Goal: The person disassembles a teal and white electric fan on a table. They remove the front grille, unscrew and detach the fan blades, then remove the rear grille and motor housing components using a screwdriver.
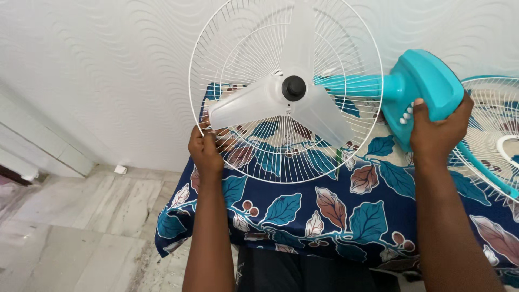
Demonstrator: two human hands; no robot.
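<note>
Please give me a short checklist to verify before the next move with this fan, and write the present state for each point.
1. Left hand grips the wire rear guard at its lower left rim: ok.
2. Right hand holds the turquoise base, fingers over its edge: ok.
3. Black cap sits on the hub over the translucent blades: ok; how tight it is, cannot tell.
4. Front guard on the fan: not ok, the blades are uncovered. A second grille lies at the right on the table.
5. Fan supported: it is held up over the leaf-patterned cloth; whether it touches the table, cannot tell.
6. Power cord: cannot tell, none visible.
</note>
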